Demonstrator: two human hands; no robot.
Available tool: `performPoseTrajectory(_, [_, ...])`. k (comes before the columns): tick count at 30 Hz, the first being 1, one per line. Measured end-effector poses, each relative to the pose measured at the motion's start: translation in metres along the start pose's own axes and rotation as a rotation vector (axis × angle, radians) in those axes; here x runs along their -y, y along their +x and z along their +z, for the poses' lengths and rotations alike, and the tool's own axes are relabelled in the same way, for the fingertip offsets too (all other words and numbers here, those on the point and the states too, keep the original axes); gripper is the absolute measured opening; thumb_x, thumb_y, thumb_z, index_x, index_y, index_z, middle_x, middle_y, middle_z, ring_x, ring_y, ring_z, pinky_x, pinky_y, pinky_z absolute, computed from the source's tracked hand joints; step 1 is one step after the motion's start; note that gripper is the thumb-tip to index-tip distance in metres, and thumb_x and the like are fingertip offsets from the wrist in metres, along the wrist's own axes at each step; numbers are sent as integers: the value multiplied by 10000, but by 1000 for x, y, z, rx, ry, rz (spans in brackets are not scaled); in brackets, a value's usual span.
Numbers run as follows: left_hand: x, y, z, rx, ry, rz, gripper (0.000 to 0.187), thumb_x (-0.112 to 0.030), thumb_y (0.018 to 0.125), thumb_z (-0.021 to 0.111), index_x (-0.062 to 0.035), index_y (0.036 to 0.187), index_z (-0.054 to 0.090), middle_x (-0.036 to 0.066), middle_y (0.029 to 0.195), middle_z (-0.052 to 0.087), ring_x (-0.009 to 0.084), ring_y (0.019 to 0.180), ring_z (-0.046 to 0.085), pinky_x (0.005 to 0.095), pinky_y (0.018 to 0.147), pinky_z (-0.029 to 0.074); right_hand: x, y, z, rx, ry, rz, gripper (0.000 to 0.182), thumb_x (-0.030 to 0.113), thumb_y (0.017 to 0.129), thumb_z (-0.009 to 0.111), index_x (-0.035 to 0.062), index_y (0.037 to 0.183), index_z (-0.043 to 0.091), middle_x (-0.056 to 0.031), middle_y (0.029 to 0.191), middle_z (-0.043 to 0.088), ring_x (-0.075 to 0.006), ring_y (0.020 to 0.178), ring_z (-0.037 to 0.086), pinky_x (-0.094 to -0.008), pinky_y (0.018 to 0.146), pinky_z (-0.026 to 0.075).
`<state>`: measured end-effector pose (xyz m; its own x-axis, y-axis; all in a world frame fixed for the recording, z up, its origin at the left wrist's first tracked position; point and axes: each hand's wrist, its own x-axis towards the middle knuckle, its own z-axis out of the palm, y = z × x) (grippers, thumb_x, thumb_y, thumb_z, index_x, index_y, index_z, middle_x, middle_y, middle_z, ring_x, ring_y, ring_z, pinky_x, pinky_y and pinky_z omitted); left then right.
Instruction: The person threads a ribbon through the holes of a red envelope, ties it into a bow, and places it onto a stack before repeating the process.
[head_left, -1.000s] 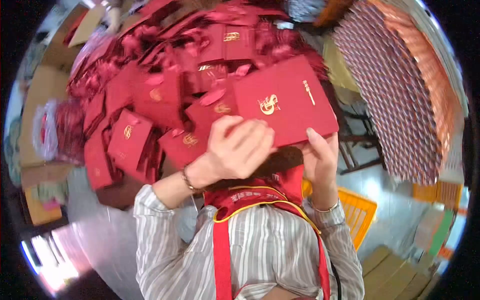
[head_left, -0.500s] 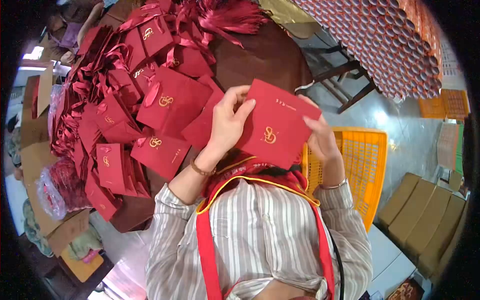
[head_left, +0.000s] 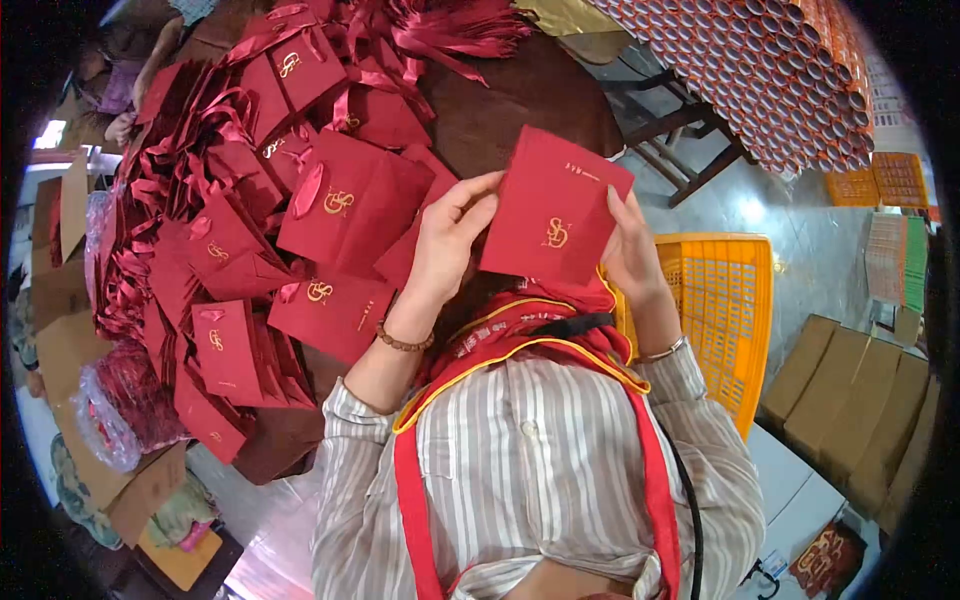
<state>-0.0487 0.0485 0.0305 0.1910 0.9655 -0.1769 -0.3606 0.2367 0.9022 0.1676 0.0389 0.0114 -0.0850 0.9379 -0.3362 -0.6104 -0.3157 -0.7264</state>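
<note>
A flat red paper gift bag (head_left: 556, 225) with a gold logo and small gold lettering is held up in front of my apron. My left hand (head_left: 453, 235) grips its left edge, the thumb lying on the front and the fingers curled behind. On the right edge, my right hand (head_left: 632, 250) holds the bag with its thumb along the front, its other fingers partly hidden. Beside my left hand lies a heap of similar red gift bags (head_left: 345, 200) with ribbons, the closest ones just behind my wrist.
A dark brown tablecloth (head_left: 540, 90) covers the table under the heap. An orange plastic crate (head_left: 735, 300) stands at my right. Stacked tubes (head_left: 760, 70) fill the back right, and cardboard boxes (head_left: 845, 400) sit at far right. Another person's hand (head_left: 122, 128) is at the upper left.
The gift bag has turned slightly and risen a little away from my body. My right hand has shifted its hold, with the thumb now along the right edge.
</note>
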Motion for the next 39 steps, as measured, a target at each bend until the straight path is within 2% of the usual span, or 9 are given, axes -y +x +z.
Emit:
performPoseTrajectory(7, [-5, -4, 19, -19, 723, 464, 325, 13, 795, 517, 9, 1119, 545, 208, 1042, 601, 323, 936, 611, 340, 779, 496, -30, 16, -4, -260, 1, -189, 369, 289, 958, 403, 116, 1283, 370, -19, 1258, 467, -156, 1187, 429, -335, 1017, 322])
performPoseTrajectory(10, [-15, 2, 31, 30, 862, 500, 365, 10, 766, 551, -13, 1131, 544, 205, 1049, 599, 328, 938, 606, 355, 787, 499, -28, 24, -12, -298, -71, -301, 398, 361, 959, 374, 93, 1251, 406, -25, 1211, 494, -159, 1149, 459, -338, 992, 342])
performPoseTrajectory(12, [-10, 5, 34, 56, 840, 460, 367, 7, 765, 558, -13, 1131, 543, 205, 1044, 599, 331, 930, 606, 356, 782, 499, -19, 21, -28, 10, 211, -243, 454, 426, 944, 370, 59, 1193, 466, -46, 1174, 530, -174, 1109, 494, -346, 969, 364])
performPoseTrajectory(16, [-3, 11, 39, 14, 829, 452, 370, 3, 756, 576, -12, 1124, 544, 200, 1014, 604, 337, 899, 609, 367, 763, 500, -21, 32, -42, -131, 293, -153, 493, 476, 917, 393, 37, 1096, 527, -72, 1088, 593, -195, 1007, 552, -357, 898, 412])
performPoseTrajectory(20, [5, 23, 33, 3, 888, 543, 394, 38, 742, 560, -17, 1131, 534, 189, 1030, 598, 320, 908, 610, 356, 768, 493, -27, 36, -82, 29, 494, 0, 396, 350, 935, 395, 29, 1122, 532, -110, 1078, 609, -257, 1050, 551, -399, 959, 378])
performPoseTrajectory(24, [8, 28, 32, -240, 617, 260, 404, 32, 743, 624, -21, 1111, 464, 106, 937, 537, 163, 724, 597, 272, 632, 476, 19, 22, -12, -149, 392, -14, 359, 301, 939, 384, 27, 1115, 533, -117, 1110, 599, -263, 1061, 545, -401, 965, 375])
performPoseTrajectory(26, [10, 32, 24, -285, 604, 224, 395, 30, 736, 644, -28, 1071, 442, 87, 909, 519, 116, 693, 573, 249, 597, 458, 23, 21, -15, 143, 387, 39, 380, 328, 944, 380, 21, 1103, 539, -118, 1135, 590, -264, 1079, 538, -399, 969, 374])
performPoseTrajectory(31, [18, 38, 13, -153, 447, 68, 18, 8, 822, 555, 24, 827, 549, 2, 817, 539, 51, 679, 507, 198, 597, 415, 21, 18, -33, 161, 492, 175, 437, 353, 953, 343, 3, 1131, 534, -132, 1179, 567, -266, 1110, 524, -393, 978, 377])
performPoseTrajectory(39, [23, 39, 11, -8, 357, 21, 205, 9, 861, 511, 22, 1052, 585, 9, 904, 559, 72, 835, 540, 203, 742, 432, 20, 14, -43, 240, 460, 216, 418, 302, 939, 348, -4, 1181, 499, -146, 1218, 536, -256, 1125, 513, -386, 981, 380])
